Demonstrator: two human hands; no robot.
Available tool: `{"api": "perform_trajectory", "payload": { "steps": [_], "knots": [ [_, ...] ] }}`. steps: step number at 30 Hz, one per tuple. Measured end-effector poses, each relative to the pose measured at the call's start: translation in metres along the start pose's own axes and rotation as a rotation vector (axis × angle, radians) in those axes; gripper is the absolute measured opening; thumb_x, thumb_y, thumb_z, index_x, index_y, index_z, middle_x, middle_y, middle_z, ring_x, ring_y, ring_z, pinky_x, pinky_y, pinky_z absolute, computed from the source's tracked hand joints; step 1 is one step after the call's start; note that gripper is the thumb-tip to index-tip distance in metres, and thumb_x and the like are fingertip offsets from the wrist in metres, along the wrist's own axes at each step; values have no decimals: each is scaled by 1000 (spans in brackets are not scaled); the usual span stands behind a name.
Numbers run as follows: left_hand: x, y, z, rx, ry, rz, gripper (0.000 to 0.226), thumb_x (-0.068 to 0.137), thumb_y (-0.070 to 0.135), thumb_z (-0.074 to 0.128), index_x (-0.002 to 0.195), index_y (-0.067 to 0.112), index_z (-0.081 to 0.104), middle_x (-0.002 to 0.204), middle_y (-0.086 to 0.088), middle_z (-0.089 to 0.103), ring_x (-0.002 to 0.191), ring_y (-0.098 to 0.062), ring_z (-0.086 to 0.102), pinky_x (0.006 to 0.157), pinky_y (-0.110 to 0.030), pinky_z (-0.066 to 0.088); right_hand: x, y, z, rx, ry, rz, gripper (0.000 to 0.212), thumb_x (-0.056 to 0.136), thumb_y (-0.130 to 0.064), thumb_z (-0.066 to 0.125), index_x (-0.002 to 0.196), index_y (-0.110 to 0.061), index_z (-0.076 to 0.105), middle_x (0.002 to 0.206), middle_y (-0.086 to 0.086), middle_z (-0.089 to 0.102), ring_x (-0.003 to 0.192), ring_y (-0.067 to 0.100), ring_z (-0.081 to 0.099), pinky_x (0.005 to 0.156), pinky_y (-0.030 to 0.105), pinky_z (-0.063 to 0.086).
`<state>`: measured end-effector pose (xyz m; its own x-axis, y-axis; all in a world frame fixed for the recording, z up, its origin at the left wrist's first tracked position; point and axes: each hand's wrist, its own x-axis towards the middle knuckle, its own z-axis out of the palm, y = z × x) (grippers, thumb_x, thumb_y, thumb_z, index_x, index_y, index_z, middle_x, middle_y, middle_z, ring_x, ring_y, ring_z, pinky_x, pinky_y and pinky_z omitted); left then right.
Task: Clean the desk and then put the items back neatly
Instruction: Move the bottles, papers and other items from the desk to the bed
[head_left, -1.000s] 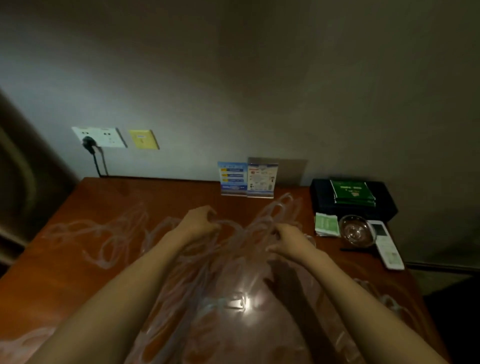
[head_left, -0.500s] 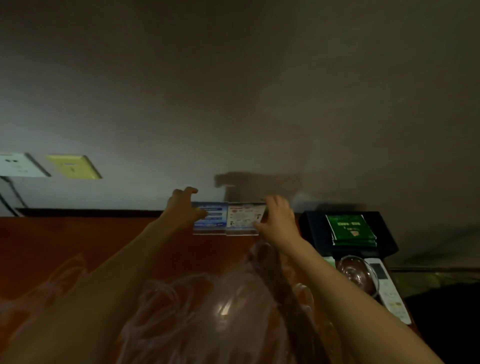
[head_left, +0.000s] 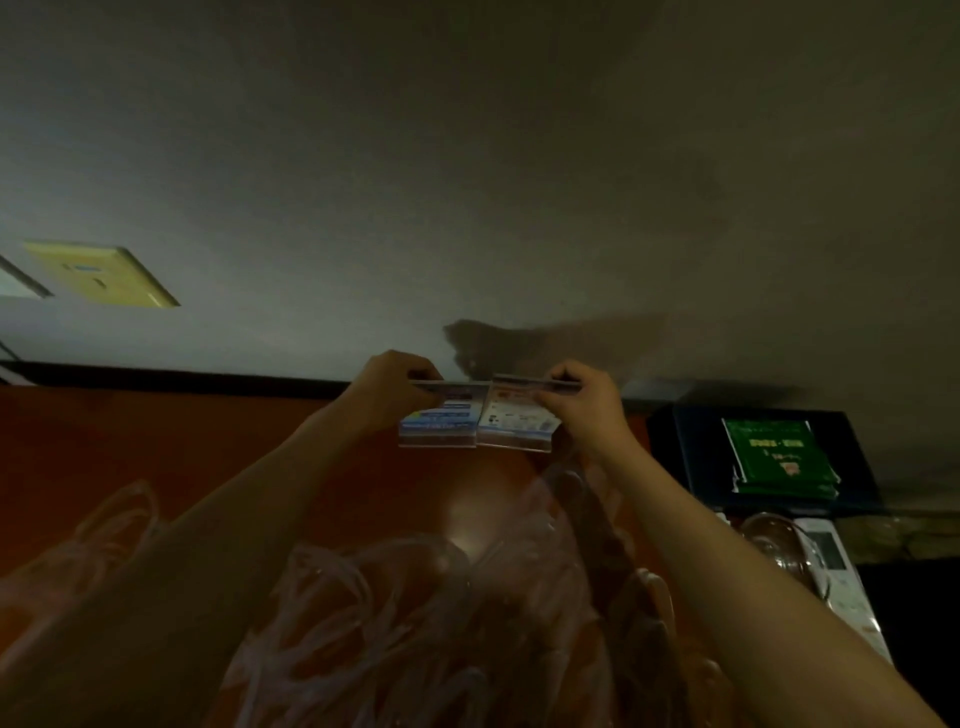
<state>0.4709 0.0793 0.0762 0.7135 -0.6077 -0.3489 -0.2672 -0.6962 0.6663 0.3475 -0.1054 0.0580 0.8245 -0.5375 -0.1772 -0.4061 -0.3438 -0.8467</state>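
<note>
Two acrylic sign stands sit side by side at the far edge of the desk (head_left: 130, 441), close to the wall, and we have one hand on each. Our left hand (head_left: 387, 387) pinches the top edge of the blue sign stand (head_left: 441, 421), thumb in front and fingers curled over the back. Our right hand (head_left: 584, 402) pinches the top edge of the white sign stand (head_left: 511, 423) the same way. The two stands touch along their inner edges; we cannot tell whether their bases rest on the desk or are lifted just off it. Taking the stands as the dial centre:

- At 6 o'clock, a crumpled clear plastic sheet (head_left: 405, 623) lies on the reddish-brown wood between our forearms, with a bright glare spot just above it.
- At 3 o'clock, a black tray (head_left: 680, 452) stands against the wall, holding a stack of green packets (head_left: 774, 457).
- At 4 o'clock, nearer than the tray, a glass ashtray (head_left: 774, 540) sits just beside a white remote control (head_left: 841, 587); the two look touching, but the light is too dim to be sure.
- At 10 o'clock, on the wall, a yellow wall plate (head_left: 98, 273); to its left only the corner of a white plate (head_left: 18, 283) shows at the frame edge.

Light is low; the print on both signs is illegible.
</note>
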Motion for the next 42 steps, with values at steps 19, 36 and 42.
{"api": "perform_trajectory", "payload": {
  "steps": [19,36,42],
  "knots": [
    [-227,59,4,17,164,128,21,80,18,71,68,32,61,70,13,64,61,1,58,56,-11,40,-208,-30,-62,177,22,-176,23,80,-2,71,72,-21,60,79,-6,63,71,-2,61,61,14,50],
    [-374,132,168,-26,-331,678,25,79,3,72,67,22,61,70,11,65,63,2,61,60,-14,46,-558,53,-110,223,729,181,25,78,-1,73,69,-19,58,76,-6,61,74,5,59,61,14,47],
    [-456,193,258,8,-661,831,15,80,5,71,72,15,63,80,0,68,75,-12,65,69,-30,52,-702,81,-119,275,979,357,24,81,-1,69,71,-17,55,75,-4,58,72,7,57,57,14,44]
  ]
}}
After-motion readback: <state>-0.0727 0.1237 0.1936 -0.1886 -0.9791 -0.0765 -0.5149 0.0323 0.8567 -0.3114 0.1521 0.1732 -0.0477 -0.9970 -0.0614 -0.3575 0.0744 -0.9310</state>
